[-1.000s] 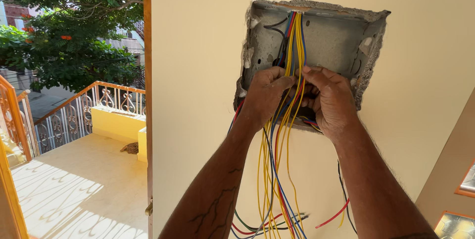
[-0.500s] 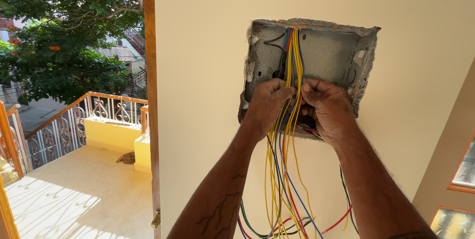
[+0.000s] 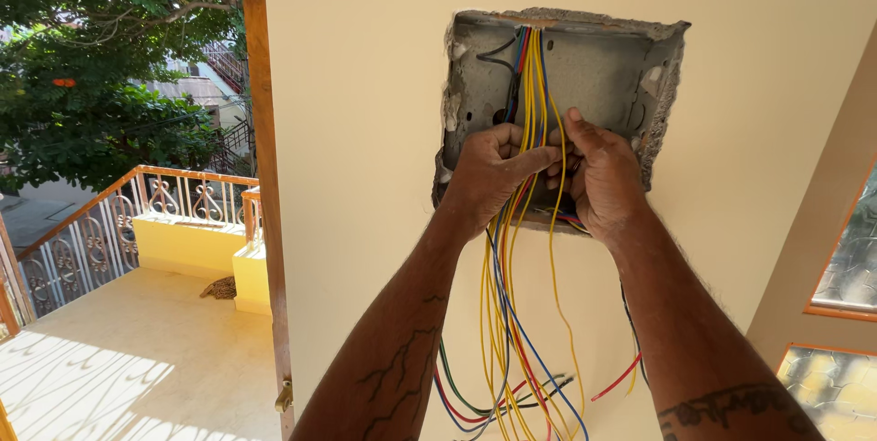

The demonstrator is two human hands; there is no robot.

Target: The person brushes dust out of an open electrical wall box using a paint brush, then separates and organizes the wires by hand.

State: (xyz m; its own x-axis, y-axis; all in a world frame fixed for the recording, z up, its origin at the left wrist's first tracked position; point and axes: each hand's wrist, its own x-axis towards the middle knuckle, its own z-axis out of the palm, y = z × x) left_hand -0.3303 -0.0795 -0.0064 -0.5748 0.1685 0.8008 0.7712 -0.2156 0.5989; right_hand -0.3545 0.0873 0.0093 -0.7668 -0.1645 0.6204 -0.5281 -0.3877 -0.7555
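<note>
Both hands work at one bundle of wires [image 3: 530, 76], mostly yellow with red and blue strands, hanging out of a grey recessed wall box [image 3: 598, 57]. Left hand [image 3: 489, 176] is closed around the bundle at the box's lower half, fingers curled, index extended across the strands. Right hand [image 3: 598, 176] pinches the same strands just beside it, thumb raised. Below both grips the wires trail loose down the cream wall [image 3: 365, 85].

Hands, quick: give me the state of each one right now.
Left hand: closed, gripping the bundle of wires hanging from the wall box.
Right hand: closed on the same wires, thumb up.
</note>
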